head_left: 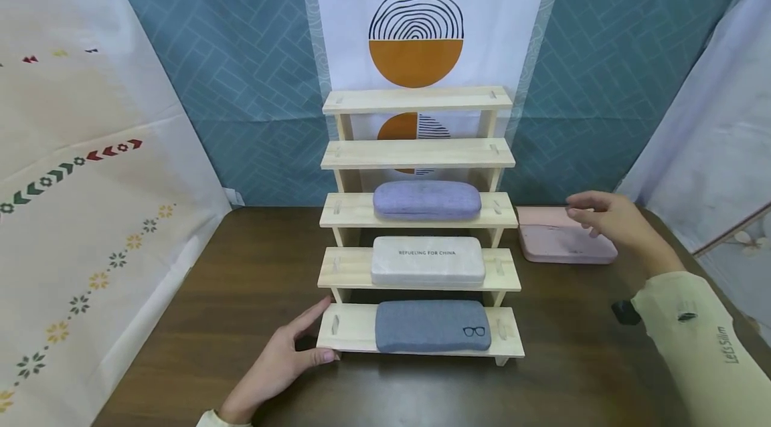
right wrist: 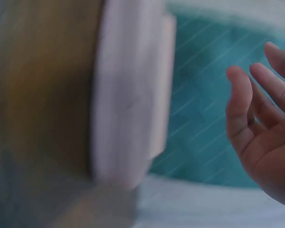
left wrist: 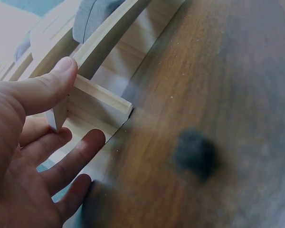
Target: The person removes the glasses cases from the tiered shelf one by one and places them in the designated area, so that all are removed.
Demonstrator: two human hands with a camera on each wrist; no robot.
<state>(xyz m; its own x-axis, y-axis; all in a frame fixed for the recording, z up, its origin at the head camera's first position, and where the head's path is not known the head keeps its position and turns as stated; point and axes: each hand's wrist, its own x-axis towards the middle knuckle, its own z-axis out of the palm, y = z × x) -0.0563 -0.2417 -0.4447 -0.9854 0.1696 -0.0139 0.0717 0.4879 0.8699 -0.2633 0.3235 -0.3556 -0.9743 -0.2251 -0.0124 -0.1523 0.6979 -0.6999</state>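
Observation:
A five-tier wooden display stand (head_left: 415, 154) bears a purple glasses case (head_left: 427, 199), a white glasses case (head_left: 427, 263) lettered "REFUELING FOR CHINA" and a blue-grey glasses case (head_left: 434, 326) on its three lower boards. My left hand (head_left: 283, 363) holds the left end of the bottom board, thumb at the front corner. In the left wrist view the thumb (left wrist: 61, 71) lies at the board's edge and other fingers spread below. Over the table at right, my right hand (head_left: 608, 213) hovers with nothing in it, near a pale pink glasses case (head_left: 566, 245).
Behind the pale pink case lies a second pink case (head_left: 545, 215). A dark brown table (head_left: 253, 273) carries everything. Blue-green patterned cloth (head_left: 241, 79) hangs behind, and light cloths flank the left (head_left: 90, 213) and right (head_left: 717, 166) sides.

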